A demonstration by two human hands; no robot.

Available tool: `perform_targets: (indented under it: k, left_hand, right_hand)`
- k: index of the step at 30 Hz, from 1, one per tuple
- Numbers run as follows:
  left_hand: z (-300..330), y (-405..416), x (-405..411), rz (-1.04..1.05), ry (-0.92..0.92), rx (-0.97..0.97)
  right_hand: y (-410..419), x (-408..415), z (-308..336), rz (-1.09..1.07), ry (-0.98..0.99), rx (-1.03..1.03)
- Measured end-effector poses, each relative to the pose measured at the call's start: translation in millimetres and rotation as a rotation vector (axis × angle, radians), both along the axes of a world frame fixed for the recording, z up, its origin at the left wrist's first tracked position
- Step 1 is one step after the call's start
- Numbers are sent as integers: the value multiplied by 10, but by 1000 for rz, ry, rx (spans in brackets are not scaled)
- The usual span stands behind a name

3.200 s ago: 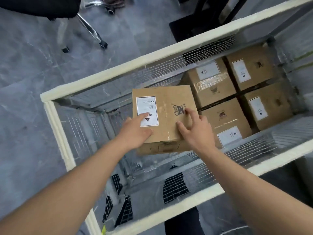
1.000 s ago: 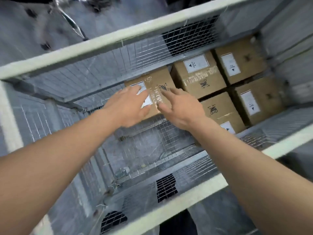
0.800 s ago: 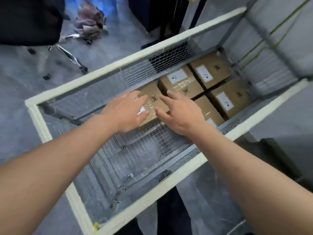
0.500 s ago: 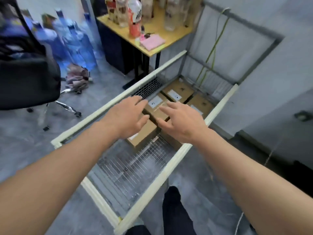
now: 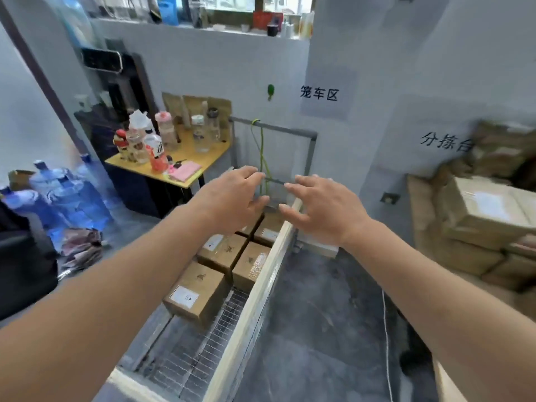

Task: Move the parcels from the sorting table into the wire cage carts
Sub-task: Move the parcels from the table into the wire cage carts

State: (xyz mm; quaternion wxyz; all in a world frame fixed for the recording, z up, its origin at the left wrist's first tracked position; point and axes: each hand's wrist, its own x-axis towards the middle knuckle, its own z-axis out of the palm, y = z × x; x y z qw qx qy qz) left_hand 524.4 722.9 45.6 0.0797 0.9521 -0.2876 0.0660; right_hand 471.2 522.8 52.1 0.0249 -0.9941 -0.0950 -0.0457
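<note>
Both hands are seen raised and empty above the cart (image 5: 261,288), the left hand (image 5: 232,204) and right hand (image 5: 322,210) held with fingers spread and loosely bent, clamped on nothing. The parcel (image 5: 194,294) carried over the cart seconds earlier has been let go and is now seen set down on the wire floor at the near end of the row, just beside the boxes (image 5: 232,253) already stowed. The view has been lifted from the cage floor to the room. By that showing, one more transfer may be judged complete, with a return to the sorting surface likely to be called for next. More parcels are seen stacked at far right in a blurred pile (image 5: 481,219), well apart from the cart, under lettering on the wall. A bare stretch of wire floor is left in the near part of the cart. To the left, a yellow table (image 5: 188,158) is crowded with bottles and jars; blue water jugs (image 5: 63,192) are grouped on the floor beyond it. A grey wall and a cluttered high ledge are seen behind.
</note>
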Motion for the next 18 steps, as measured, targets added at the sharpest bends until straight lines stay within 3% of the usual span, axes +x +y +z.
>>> perform_targets:
  k: [9,18]
  left_hand:
    - [843,-1325,-860,-230,-53,-61]
    - [1089,-2324,-1756,-475,-48,-57]
  right_hand:
    - [-1214,-1330,770,-241,-124,29]
    - [-1917,-2687,1123,-458,-201,42]
